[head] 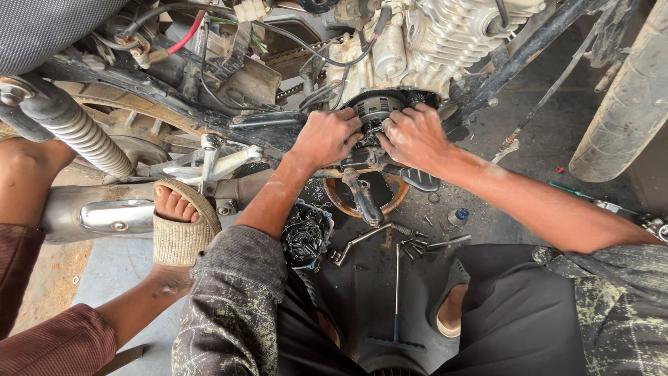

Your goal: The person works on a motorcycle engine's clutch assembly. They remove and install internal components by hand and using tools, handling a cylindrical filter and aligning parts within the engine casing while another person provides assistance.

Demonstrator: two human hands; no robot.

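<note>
Both hands, left hand (325, 136) and right hand (415, 136), are clamped from either side on the round dark metal clutch assembly (376, 111) in the motorcycle engine's open side, probably to steady it, with the removed black engine cover (305, 234) and loose bolts (415, 245) lying below.

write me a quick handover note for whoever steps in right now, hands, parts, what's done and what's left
Left hand: grip closed on the left side of the round engine part in the open side of the motorcycle engine.
Right hand: grip closed on the same part's right side.
Parts: dark engine cover lies off on the floor by the left forearm. Loose bolts, a small bottle and a T-handle wrench lie on the floor below.
Done: cover is off, several bolts are out.
Left: the round part still sits in the engine; whether it is loose cannot be told.
</note>
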